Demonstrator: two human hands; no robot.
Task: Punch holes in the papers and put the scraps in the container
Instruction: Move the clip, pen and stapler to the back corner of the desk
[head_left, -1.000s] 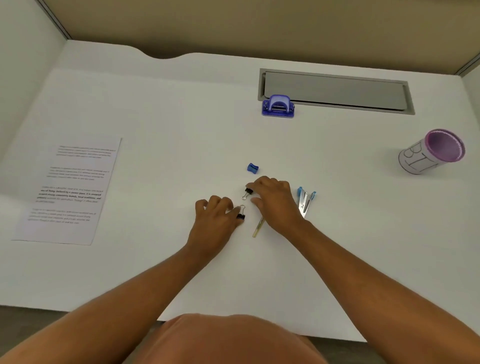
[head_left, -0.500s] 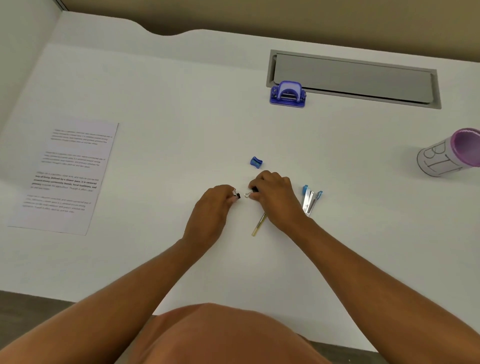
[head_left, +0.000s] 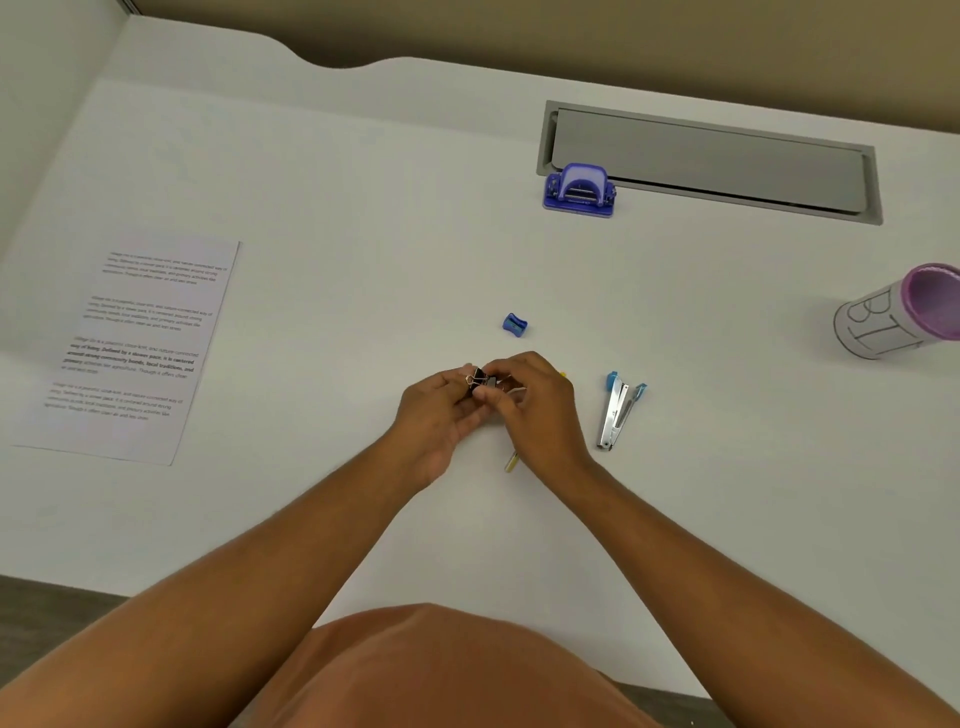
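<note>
The purple plastic hole punch (head_left: 579, 189) stands far back on the white desk (head_left: 363, 208), its rear edge against the front left corner of a long grey metal hatch (head_left: 711, 161) set into the desktop. The white sheet of printed paper (head_left: 137, 348) lies flat well to the left, near the desk's left edge. The white paper-wrapped cylindrical container with a purple rim (head_left: 904, 312) lies tipped on its side at the far right, its open mouth facing right and partly cut off by the frame.

Near the middle of the desk the two hands meet. The left hand (head_left: 441, 415) and the right hand (head_left: 535, 410) both have their fingertips pinched around small black binder clips with silver wire handles (head_left: 480, 382), held between them just above the surface. How many clips each hand holds cannot be told.

A small blue pencil sharpener (head_left: 515, 325) sits just beyond the hands. A silver stapler with blue ends (head_left: 618, 410) lies just to the right of the right hand. A thin yellow pen (head_left: 512, 461) pokes out from under the right hand.
</note>
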